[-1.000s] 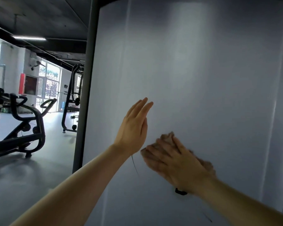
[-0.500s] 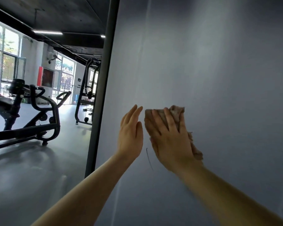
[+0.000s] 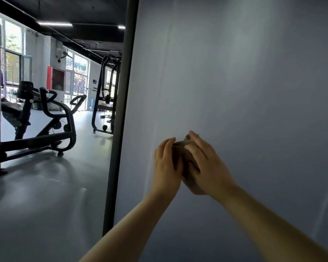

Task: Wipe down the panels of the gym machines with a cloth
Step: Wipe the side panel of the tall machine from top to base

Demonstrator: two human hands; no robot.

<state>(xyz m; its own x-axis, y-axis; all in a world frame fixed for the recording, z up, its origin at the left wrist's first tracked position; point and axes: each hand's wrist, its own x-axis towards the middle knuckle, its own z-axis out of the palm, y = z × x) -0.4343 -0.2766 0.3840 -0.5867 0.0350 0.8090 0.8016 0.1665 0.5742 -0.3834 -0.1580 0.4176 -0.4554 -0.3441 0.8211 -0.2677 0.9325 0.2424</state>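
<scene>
Setting: gym hall with a smooth grey floor, a black ceiling with strip lights and tall windows at the far left.
Panel: large pale grey flat machine panel filling the right of the view, edged on its left by a dark upright post.
Cloth: small bunched brown cloth, low on the panel and near its left edge, sandwiched between both hands.
Left hand: left hand set against the cloth's left side, fingers gently curved and touching it.
Right hand: right hand lying over the cloth, fingers curled across it and holding it to the panel.
Handling: judged light, soft and limp; likely to slide easily on the smooth panel, so best gathered into a wad and pressed under the palm.
Background machines: black seated exercise machine at near left; black cable frame further off.
Writing: small dark sign on the far wall, too blurred to read; no brand legible.
</scene>
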